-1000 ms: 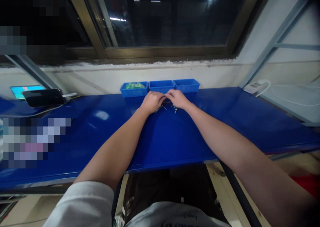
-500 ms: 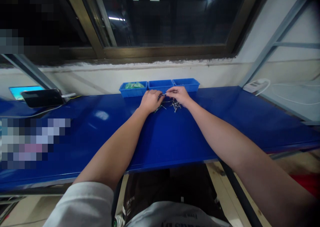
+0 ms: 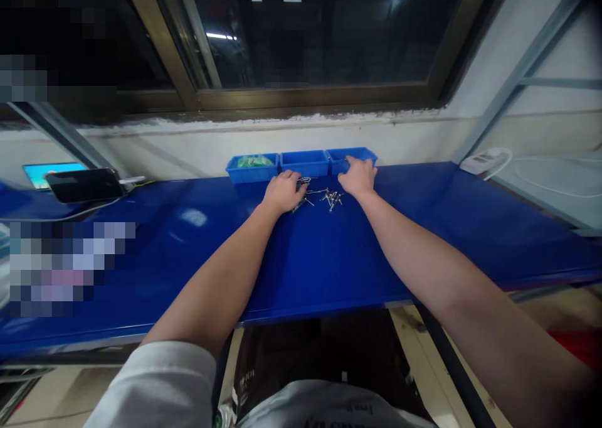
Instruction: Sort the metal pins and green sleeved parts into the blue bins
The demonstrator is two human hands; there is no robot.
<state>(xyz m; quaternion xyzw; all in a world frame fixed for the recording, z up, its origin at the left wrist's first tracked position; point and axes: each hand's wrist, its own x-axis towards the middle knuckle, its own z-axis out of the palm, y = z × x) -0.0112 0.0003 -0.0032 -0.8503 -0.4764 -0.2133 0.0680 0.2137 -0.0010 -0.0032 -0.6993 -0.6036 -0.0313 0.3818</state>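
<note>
My left hand (image 3: 283, 191) is on the blue table, its fingers curled round some slim, shiny metal pieces (image 3: 305, 181) that show between forefinger and thumb. Their exact kind is too small to make out. Some green bits lie under the thumb. To the right of it is a loose pile of short metal pins (image 3: 332, 199), perhaps screws or rivets. My right hand (image 3: 359, 176) is at the front of the right blue bin (image 3: 371, 155), its fingers apart and the forefinger over the rim. I see nothing held in it.
A left blue bin (image 3: 230, 169) holds green packets. Between the two stands a middle blue bin (image 3: 303, 166). All three are in a row by the wall. A black phone (image 3: 84, 186) with a cable leans at the left, and a white power strip (image 3: 478, 162) lies far right.
My right hand has moved away from my left hand, rightwards to the right bin, and its fingers have spread. The left hand has stayed almost in place; the pin pile is now uncovered.
</note>
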